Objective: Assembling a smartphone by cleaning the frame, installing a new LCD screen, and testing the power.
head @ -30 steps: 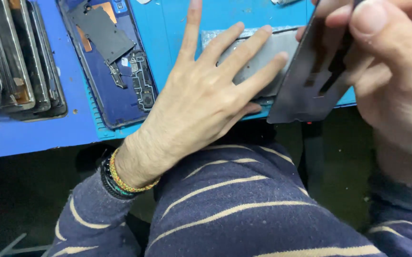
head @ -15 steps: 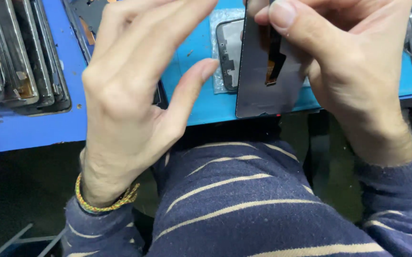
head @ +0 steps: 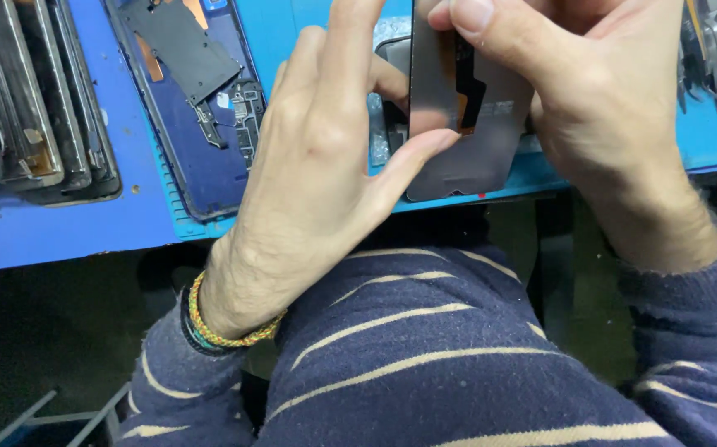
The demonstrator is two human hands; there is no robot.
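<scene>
Dark grey and thin, the phone display panel [head: 466,124] looks stiff yet fragile and light, best pinched by its long edges, away from the glossy face and the small flex strip on its back. It stands upright over the near edge of the blue work mat [head: 309,33]. The right hand [head: 590,108] pinches its top; the left hand [head: 325,165] touches its left edge with thumb and fingertips. Left of the mat lies 1 opened phone frame [head: 201,108].
</scene>
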